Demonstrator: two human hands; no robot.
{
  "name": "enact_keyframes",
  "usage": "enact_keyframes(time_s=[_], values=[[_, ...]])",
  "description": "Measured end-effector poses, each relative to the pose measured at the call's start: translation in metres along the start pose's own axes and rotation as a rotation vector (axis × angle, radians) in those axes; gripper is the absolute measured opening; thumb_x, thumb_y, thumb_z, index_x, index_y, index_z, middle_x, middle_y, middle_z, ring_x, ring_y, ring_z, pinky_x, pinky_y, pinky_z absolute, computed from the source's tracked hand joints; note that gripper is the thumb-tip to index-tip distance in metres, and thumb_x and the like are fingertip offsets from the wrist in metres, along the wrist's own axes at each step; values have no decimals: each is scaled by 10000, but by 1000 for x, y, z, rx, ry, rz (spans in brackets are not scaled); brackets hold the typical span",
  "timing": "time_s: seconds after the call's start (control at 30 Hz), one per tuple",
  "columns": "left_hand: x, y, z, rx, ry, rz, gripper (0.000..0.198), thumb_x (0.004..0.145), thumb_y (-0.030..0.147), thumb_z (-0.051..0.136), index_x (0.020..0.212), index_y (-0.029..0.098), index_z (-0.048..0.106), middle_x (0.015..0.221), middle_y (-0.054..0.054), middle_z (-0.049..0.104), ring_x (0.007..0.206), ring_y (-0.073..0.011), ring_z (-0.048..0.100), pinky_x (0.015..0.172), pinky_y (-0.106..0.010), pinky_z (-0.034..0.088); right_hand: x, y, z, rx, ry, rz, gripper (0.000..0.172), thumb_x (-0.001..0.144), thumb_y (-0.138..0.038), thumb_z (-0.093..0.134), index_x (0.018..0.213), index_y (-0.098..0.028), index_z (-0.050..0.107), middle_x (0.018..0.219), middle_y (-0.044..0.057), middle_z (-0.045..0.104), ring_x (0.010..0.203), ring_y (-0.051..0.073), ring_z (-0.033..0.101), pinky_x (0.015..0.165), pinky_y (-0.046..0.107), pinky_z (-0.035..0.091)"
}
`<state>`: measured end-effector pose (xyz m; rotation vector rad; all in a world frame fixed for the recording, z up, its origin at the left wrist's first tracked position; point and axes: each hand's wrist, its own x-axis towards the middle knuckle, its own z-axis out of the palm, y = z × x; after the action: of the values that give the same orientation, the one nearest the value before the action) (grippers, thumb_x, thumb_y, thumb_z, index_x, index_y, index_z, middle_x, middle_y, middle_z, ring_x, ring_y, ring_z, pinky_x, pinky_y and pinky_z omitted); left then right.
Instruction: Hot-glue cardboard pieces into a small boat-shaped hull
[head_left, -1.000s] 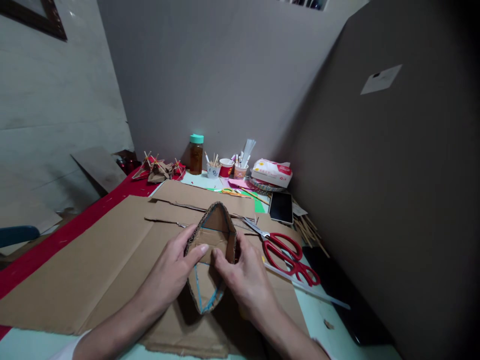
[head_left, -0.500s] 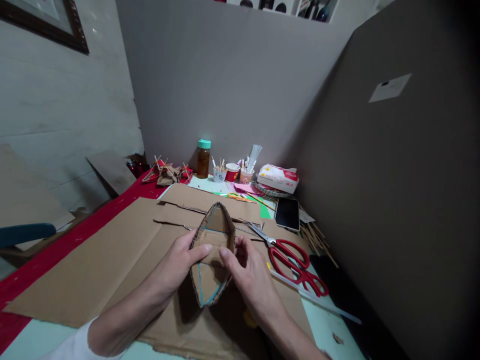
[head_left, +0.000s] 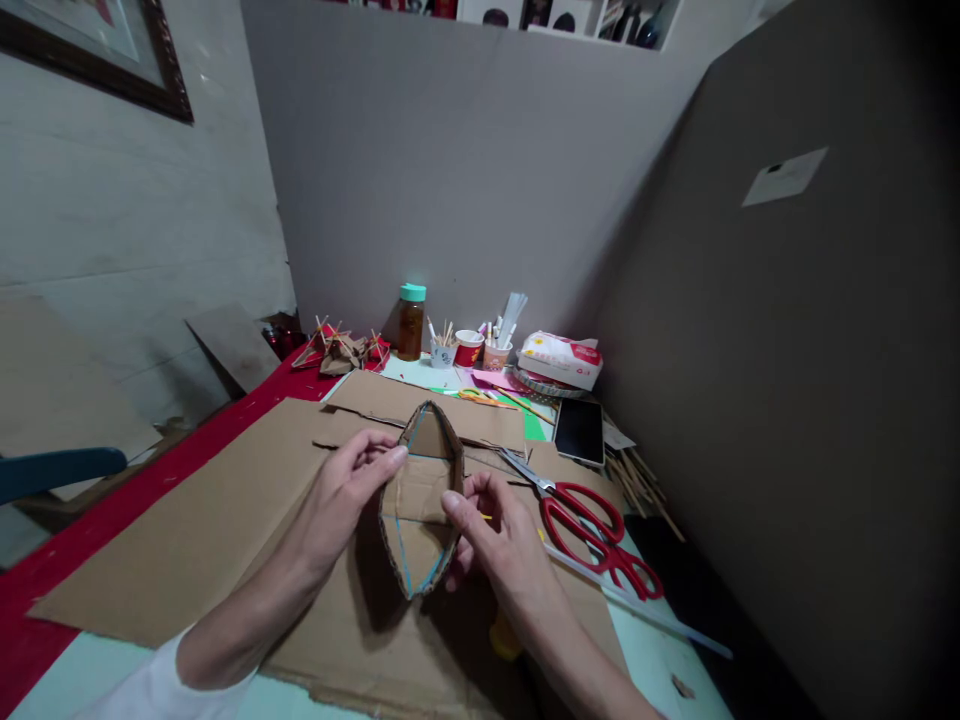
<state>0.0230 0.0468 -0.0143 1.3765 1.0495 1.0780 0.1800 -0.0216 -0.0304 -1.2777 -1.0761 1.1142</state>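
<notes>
Both hands are on a little boat-shaped cardboard piece point(head_left: 421, 500) with blue pen lines along its folds. The left hand point(head_left: 346, 490) comes in from the left with its fingertips point(head_left: 395, 456) pinched onto the upper left edge of the piece, so it's closed on that side wall. The right hand point(head_left: 501, 540) grips the right edge, thumb over the rim and the other fingers curled round the outside; most of those fingers are hidden behind the cardboard wall, so how tight the grip is can't really be made out. The piece is held just above a big flat cardboard sheet point(head_left: 195, 520), roughly in the middle of the view, pointed ends towards and away from the person.

Just right of the right hand lie red-handled scissors point(head_left: 592, 525), partly over a long clear ruler point(head_left: 645, 610). There's a bit of something yellow point(head_left: 507, 640) peeking out under the right wrist, too covered to identify. Further back a dark phone point(head_left: 580, 430) lies face up, then a tissue pack point(head_left: 561, 358), some paper cups point(head_left: 469, 347) stuffed with sticks and pens, and a green-capped bottle point(head_left: 411, 322). At the far left, a jumble of cardboard and sticks point(head_left: 341, 350) is too small to read. A large brown board point(head_left: 787, 400) walls off the right side, its far edge lost in dark
</notes>
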Motion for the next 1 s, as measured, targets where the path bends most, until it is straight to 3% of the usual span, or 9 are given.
enact_keyframes(time_s=[0.1, 0.27, 0.67, 1.0], values=[[5, 0, -5, 147, 117, 97, 373, 695, 473, 716, 925, 195, 619, 873, -17, 637, 839, -212, 597, 787, -318, 458, 0, -1, 0, -44, -5, 9, 467, 759, -599, 677, 886, -220, 435, 695, -62, 531, 401, 100, 535, 389, 239, 481], [5, -5, -1, 352, 181, 166, 298, 697, 421, 638, 907, 212, 608, 754, 11, 591, 678, -192, 540, 693, -337, 431, -3, -1, 1, -134, 9, -15, 441, 748, -545, 700, 917, -203, 478, 702, -40, 548, 454, 116, 554, 434, 244, 461], [7, -6, -2, 580, 103, 199, 191, 711, 370, 541, 845, 238, 506, 718, 13, 540, 645, -197, 521, 644, -331, 413, -4, 11, 1, -177, -28, -74, 339, 838, -488, 691, 946, -199, 553, 748, -19, 558, 560, 125, 554, 504, 236, 461], [1, -7, 1, 674, 154, 221, 87, 747, 321, 480, 794, 256, 446, 692, 4, 530, 637, -218, 508, 638, -337, 363, -5, 19, 4, -126, -85, -52, 316, 861, -473, 678, 925, -202, 528, 762, -30, 521, 568, 119, 540, 495, 234, 492]])
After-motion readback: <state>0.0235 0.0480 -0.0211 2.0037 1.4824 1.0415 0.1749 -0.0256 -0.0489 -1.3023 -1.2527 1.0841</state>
